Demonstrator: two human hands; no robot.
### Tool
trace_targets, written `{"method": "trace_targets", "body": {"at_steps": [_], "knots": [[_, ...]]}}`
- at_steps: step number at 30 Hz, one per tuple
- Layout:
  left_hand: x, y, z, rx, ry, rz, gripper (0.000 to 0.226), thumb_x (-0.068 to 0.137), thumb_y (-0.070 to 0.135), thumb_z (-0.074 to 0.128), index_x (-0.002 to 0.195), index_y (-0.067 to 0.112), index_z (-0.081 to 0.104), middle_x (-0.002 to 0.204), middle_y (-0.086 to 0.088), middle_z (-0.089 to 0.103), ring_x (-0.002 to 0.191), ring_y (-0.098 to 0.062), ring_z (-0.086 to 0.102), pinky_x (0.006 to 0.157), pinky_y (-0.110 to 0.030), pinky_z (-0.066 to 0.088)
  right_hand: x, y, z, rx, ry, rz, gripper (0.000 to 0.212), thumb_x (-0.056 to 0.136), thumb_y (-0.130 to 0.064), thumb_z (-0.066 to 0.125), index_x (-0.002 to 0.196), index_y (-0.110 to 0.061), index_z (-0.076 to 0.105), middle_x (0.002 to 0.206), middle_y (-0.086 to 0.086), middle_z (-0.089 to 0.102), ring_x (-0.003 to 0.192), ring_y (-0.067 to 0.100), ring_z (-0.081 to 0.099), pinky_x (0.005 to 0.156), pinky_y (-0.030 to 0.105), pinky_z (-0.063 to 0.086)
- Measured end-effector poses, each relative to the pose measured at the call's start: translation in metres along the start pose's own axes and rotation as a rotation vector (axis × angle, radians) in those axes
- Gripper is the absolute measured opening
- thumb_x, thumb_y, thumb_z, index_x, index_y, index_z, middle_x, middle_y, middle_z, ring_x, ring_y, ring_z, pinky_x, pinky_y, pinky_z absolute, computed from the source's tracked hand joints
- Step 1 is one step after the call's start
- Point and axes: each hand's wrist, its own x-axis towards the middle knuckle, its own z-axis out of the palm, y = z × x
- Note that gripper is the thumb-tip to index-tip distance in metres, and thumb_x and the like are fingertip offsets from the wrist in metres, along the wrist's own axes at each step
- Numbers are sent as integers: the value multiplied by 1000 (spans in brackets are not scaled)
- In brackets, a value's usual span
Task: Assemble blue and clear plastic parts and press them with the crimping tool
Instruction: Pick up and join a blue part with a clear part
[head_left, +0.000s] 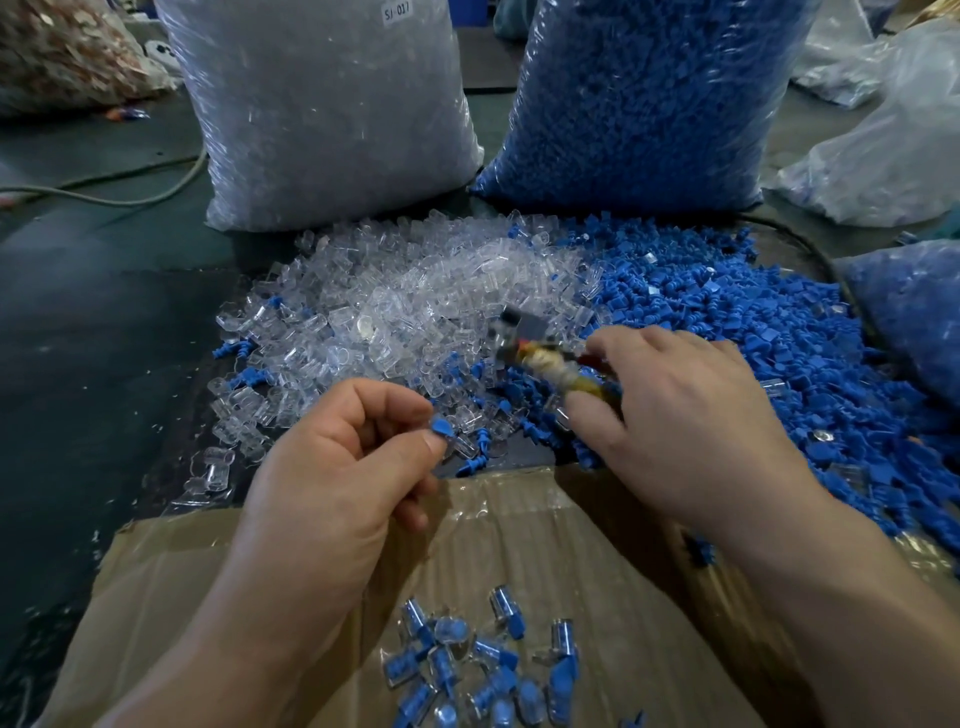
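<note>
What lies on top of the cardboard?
Assembled blue-and-clear pieces lie on the cardboard. The left forearm and right forearm cover parts of it; what lies beneath them is hidden.

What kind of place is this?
Likely a small factory assembly station: bulk bag of clear parts, bulk bag of blue parts, and assembled pieces in a cardboard box.

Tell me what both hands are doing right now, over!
Left hand pinches a blue part. Right hand grips the crimping tool, blurred. Finished pieces lie in the cardboard box. Nothing blocks the gap between hands.
</note>
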Motion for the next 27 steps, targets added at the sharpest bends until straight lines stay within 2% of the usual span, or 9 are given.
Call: {"method": "trace_targets", "body": {"at_steps": [3,5,8,12,15,17,20,23,27], "knots": [[-1,3,1,-37,9,0,24,63,27,74,87,27,74,66,-5,67,53,-17,59,48,-23,51,-5,1,-9,244,104,0,25,91,-55,29,97,-33,38,78,-14,50,65,3,44,54,27,33],[-2,5,2,-67,13,8,18,70,17,74,85,26,74,65,-4,66,52,-15,59,47,-22,50,-9,-2,-15,282,122,-34,29,90,-63,34,103,-37,37,82,-21,48,68,-3,44,56,18,28],[-2,6,1,-53,35,52,19,79,9,72,83,28,73,67,-3,67,56,-14,60,47,-22,50,-15,-8,-15,229,33,-144,32,84,-59,44,107,-37,44,87,-21,49,73,-5,45,59,14,28],[-3,10,0,-69,27,84,16,70,21,69,85,25,73,71,-3,68,58,-12,61,45,-23,50,-18,-11,-12,149,-84,-235,43,81,-55,47,119,-36,47,104,-17,52,91,5,48,74,29,47],[-4,12,1,-52,39,110,16,69,22,67,83,26,73,69,0,67,57,-10,61,45,-21,50,-20,-12,-13,150,-98,-269,54,78,-58,41,126,-33,46,111,-16,53,100,8,49,82,33,50],[-2,11,1,-42,36,138,18,75,12,69,81,28,73,68,1,67,56,-9,60,45,-20,49,-20,-12,-12,149,-95,-280,56,77,-59,39,127,-33,46,111,-16,53,101,8,49,83,32,50],[-1,8,-1,-18,44,169,37,86,-7,63,82,29,73,68,1,66,56,-8,60,45,-20,48,-20,-12,-12,146,-105,-286,57,77,-59,37,127,-34,45,111,-16,53,102,8,48,84,29,48],[-1,9,-2,-34,36,176,27,80,4,68,83,30,73,69,2,67,56,-8,61,45,-20,49,-20,-12,-12,135,-121,-298,57,77,-58,37,128,-34,46,111,-17,55,102,7,49,85,24,44],[-2,9,-2,-47,22,169,22,75,10,72,84,30,73,72,2,68,58,-8,62,46,-20,49,-19,-14,-12,117,-123,-314,48,77,-56,38,116,-34,55,96,-19,56,88,7,51,74,13,31]]}}
